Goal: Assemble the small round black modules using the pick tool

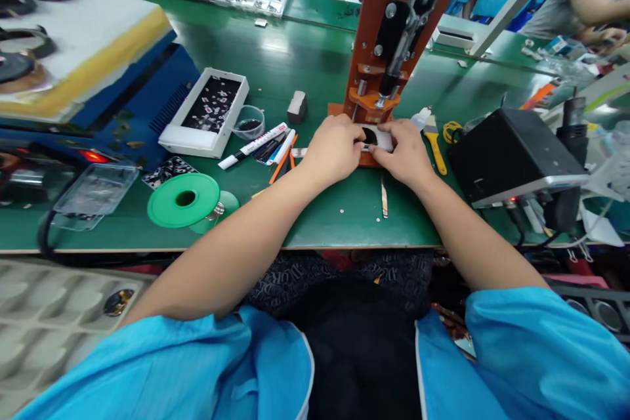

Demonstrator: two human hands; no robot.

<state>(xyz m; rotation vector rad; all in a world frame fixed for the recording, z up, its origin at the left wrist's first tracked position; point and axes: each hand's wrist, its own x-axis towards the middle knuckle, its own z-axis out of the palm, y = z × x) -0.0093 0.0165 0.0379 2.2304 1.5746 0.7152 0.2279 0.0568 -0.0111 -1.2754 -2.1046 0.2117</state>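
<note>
An orange hand press stands upright on the green bench, its metal toggle lever raised at the top. At its base, below the ram, lies a small silver plate with a dark round piece or recess in it. My left hand grips the plate's left side, fingertips bent over by the dark round area. From the right, my right hand holds the other side between thumb and fingers. Both hands hide part of the plate. Tweezers lie on the bench just below my hands.
Markers, a small clear cup and a white box of tiny parts lie left. A green spool is nearer me. Right are a yellow-handled brush and a black box-shaped device. Co-workers sit across the bench.
</note>
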